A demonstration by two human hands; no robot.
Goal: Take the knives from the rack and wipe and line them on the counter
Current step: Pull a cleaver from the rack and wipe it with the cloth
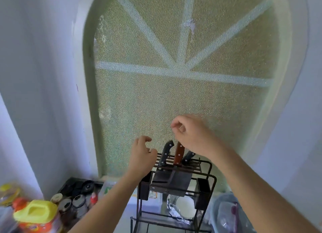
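A black wire rack stands below the arched window and holds three knives blade down. A black-handled knife is on the left, a brown wooden-handled knife in the middle, and another black-handled knife on the right. Their wide blades hang under the top bars. My left hand hovers just left of the handles, fingers curled and apart, empty. My right hand is above the brown handle, fingers loosely curled, holding nothing.
A yellow-capped bottle and several small jars crowd the lower left. A white bowl on foil sits on the rack's lower shelf. A plastic bag lies at the right. The frosted arched window is directly behind the rack.
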